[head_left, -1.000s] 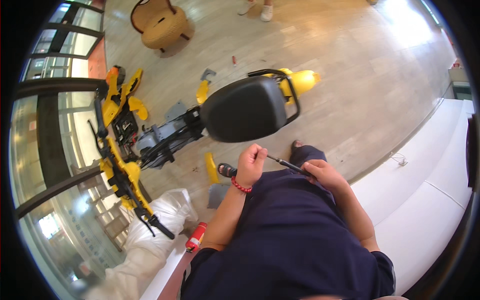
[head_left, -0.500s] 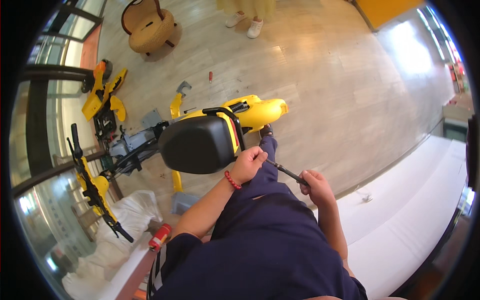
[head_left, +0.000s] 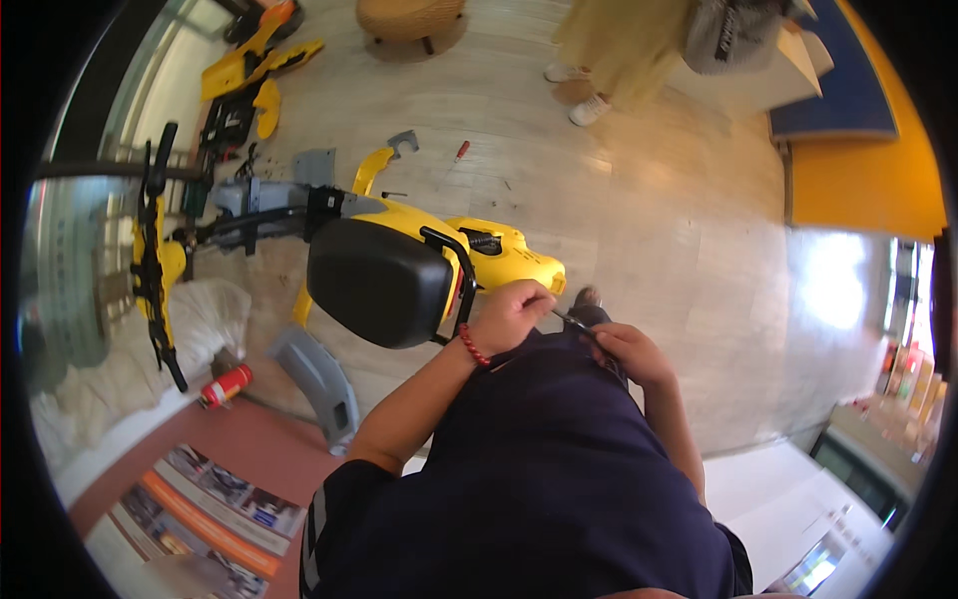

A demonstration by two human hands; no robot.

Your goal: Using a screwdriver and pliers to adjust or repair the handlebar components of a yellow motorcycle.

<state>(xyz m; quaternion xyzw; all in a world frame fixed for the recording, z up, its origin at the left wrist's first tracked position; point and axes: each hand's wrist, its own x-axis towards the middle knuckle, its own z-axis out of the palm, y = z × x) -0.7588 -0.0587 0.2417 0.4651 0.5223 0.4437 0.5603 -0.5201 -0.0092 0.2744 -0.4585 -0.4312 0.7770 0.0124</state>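
A thin dark tool [head_left: 577, 324] is pinched between left hand [head_left: 511, 314] and right hand [head_left: 631, 354], fingers curled closed on it.

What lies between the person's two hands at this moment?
A thin dark tool spans the gap between the left hand and right hand, seemingly gripped by both, above the dark shirt, in the head view.

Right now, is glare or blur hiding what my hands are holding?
Head view: strong glare washes out the floor at right, not the hands; the thin dark tool between left hand and right hand is small, slightly soft; fisheye bends edges.
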